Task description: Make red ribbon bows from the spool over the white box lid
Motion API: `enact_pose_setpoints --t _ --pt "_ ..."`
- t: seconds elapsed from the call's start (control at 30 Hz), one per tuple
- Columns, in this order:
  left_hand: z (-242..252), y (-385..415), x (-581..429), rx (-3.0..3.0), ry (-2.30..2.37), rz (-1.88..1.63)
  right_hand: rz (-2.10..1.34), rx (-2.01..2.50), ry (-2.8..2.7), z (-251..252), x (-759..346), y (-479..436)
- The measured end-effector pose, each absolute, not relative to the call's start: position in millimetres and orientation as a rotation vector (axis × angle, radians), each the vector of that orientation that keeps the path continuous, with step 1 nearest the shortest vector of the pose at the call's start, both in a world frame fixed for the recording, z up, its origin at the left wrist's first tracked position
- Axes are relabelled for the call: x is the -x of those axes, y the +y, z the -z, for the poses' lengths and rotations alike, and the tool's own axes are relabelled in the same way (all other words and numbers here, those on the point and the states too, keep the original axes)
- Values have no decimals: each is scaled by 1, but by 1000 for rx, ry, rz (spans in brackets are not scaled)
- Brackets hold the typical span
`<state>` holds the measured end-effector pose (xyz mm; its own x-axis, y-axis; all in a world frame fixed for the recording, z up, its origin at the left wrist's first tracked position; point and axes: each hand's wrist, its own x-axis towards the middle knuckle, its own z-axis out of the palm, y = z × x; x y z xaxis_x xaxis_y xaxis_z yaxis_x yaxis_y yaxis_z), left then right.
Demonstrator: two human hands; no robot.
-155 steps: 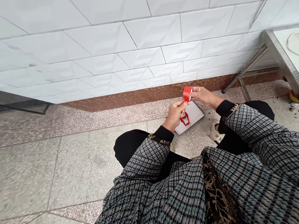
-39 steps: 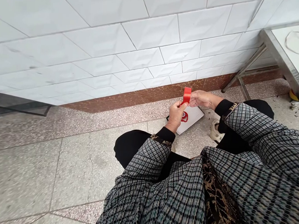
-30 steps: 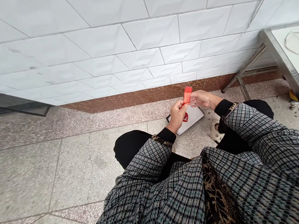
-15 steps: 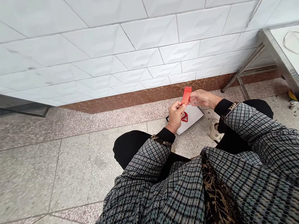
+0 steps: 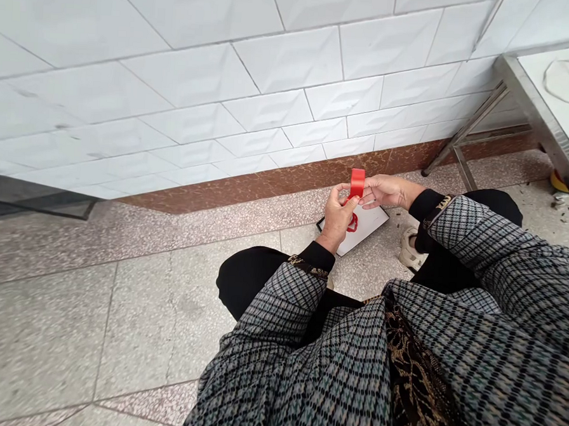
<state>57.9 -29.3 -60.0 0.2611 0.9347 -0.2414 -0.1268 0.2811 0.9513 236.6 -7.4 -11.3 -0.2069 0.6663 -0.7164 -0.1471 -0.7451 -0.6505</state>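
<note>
A glossy red ribbon [image 5: 357, 181] stands up in a loop between my two hands. At its lower end, the thumb and fingers of my left hand [image 5: 336, 216] are pinched on it. My right hand [image 5: 388, 190] is at the loop's right side, with its fingers bent against the ribbon and their tips partly hidden behind it. Below the hands, a flat white board [image 5: 367, 229] with a dark edge lies on the floor. A red looped shape [image 5: 353, 223] shows over the board, partly covered by my left hand; whether it joins the ribbon I cannot tell.
A white tiled wall [image 5: 290, 105] with a brown skirting rises in front. At the right stands a metal-edged table [image 5: 534, 92] with a thin cord loop [image 5: 568, 81] on top. A dark flat panel [image 5: 37, 195] juts in at the left. My shoe [image 5: 410, 250] is beside the board.
The upper part of the ribbon has gone from a slanted strip to a more upright, rounder loop. Both hands have shifted only slightly.
</note>
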Motion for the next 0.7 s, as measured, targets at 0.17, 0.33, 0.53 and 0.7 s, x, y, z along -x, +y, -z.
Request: enact_pose_setpoints --t 0.17,0.33,0.53,0.7 --pt "59 -26 -55 -1027 974 -916 -2054 1484 -596 11 -238 -8" --pt "57 -20 -55 -977 960 -855 -2053 1501 -638 10 -239 -10" --pt "47 -17 -45 -847 885 -756 -1656 1597 -1170 17 -245 -4" --pt "42 -16 -41 -812 895 -715 -1119 1674 -1528 18 -243 -7"
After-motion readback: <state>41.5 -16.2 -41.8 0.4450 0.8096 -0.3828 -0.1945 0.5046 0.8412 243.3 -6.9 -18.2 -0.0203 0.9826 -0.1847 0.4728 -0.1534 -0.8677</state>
